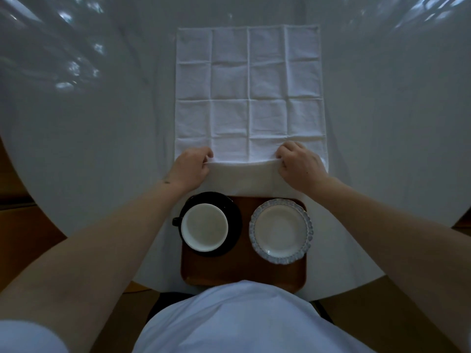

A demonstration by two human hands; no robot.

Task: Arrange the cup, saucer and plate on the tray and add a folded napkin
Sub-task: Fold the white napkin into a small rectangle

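1. You have one white napkin (248, 82), creased into a grid, spread on the table (76, 149) just beyond the one wooden tray (244, 273).
2. Its near edge is folded over; your left hand (190, 168) and right hand (298, 163) each pinch that fold, fingers curled tight on the cloth.
3. On the tray: one cup (205, 226) on one black saucer (235, 220) at the left, one scalloped plate (281, 231) at the right.

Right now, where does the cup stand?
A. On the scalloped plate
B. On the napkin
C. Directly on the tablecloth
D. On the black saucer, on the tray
D: the cup sits on the black saucer at the left of the wooden tray.
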